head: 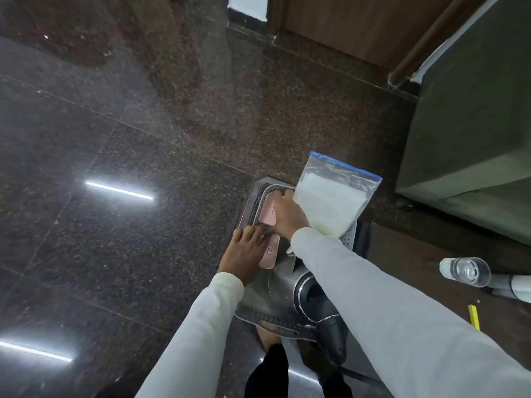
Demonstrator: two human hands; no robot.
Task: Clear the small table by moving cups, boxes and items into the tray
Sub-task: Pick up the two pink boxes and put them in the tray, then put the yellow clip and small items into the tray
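A perforated steel tray (273,319) sits low in front of me on a dark stand (249,193). Two pink boxes lie in it: a far one (267,214) and a near one (270,252). My right hand (288,214) reaches over the far pink box, fingers curled on its far end. A clear zip bag (333,196) of white material with a blue seal leans against that hand. My left hand (246,252) lies flat with spread fingers on the tray's left rim, beside the near box. A steel jug (290,288) with a black handle lies in the tray, partly hidden by my right sleeve.
A clear glass (465,272) stands on a brown surface (402,254) to the right, with a white object (517,285) and a yellow strip (474,315) near it. A steel cabinet (474,110) rises at the right. Polished granite floor (115,139) spreads left; my foot (268,337) is under the tray.
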